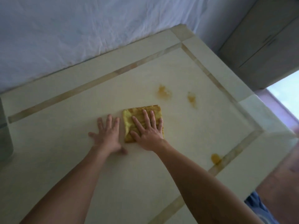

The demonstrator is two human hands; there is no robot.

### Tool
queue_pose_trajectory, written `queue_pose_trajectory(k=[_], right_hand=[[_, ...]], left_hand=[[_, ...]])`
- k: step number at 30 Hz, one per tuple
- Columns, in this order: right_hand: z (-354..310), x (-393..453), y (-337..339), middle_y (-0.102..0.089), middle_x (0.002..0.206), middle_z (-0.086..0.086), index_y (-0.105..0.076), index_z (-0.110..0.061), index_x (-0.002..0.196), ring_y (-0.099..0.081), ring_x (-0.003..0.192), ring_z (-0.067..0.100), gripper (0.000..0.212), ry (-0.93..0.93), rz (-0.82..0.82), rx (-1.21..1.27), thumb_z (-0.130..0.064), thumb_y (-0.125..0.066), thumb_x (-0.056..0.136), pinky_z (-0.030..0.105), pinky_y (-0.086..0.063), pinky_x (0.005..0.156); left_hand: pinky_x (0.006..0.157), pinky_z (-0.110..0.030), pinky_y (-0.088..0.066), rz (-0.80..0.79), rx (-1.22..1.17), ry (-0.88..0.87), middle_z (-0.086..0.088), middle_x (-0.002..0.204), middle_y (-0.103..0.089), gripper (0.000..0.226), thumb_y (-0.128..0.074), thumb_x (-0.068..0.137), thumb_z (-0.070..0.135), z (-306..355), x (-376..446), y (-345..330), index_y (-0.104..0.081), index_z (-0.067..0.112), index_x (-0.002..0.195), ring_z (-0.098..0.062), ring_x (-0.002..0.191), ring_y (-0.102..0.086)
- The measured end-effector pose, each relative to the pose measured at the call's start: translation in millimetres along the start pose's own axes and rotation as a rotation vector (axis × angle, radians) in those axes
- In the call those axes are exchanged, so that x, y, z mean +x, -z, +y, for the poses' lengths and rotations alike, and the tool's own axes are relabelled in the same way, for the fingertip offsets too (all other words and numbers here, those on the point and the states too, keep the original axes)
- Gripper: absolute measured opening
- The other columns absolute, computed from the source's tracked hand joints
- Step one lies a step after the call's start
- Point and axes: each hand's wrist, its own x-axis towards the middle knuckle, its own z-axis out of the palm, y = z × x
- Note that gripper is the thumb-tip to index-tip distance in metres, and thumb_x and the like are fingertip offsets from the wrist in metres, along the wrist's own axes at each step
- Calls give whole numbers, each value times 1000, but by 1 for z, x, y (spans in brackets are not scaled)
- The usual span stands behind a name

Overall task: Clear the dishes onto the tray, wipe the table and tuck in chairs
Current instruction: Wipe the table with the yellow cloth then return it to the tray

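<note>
Pressing flat with straight fingers, the right hand covers a folded yellow cloth on the cream stone bench, left hand flat beside it, three orange stains beyond, a grey object cut off.

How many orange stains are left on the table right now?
3. Two lie just beyond the yellow cloth: a larger stain and a smaller stain to its right. A third stain sits by the table's right-hand inlay strip. The cloth may hide more.
</note>
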Motion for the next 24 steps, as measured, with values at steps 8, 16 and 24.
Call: queue_pose_trajectory(k=[8,16,24], right_hand=[[29,-95,-36,36,158,-9,9,-55,149,41,141,21,66,-169,29,71,-73,-16,90,56,25,112],[25,-114,-44,55,141,-14,21,-59,143,53,131,19,69,-247,-42,124,-79,-8,83,54,32,108],[60,-20,12,43,153,-10,13,-56,147,49,134,20,71,-210,-26,122,-78,-11,84,55,31,108]], left_hand=[[101,-76,-28,24,4,-27,2,163,17,146,-88,46,63,6,-11,-3,6,31,153,-40,149,8],[103,-64,-38,64,4,-78,-6,161,1,114,-83,66,51,16,-33,-11,-12,24,151,-40,146,-6],[107,-65,-31,-10,65,-175,0,162,12,128,-81,58,63,43,24,26,-4,26,153,-41,147,4]])
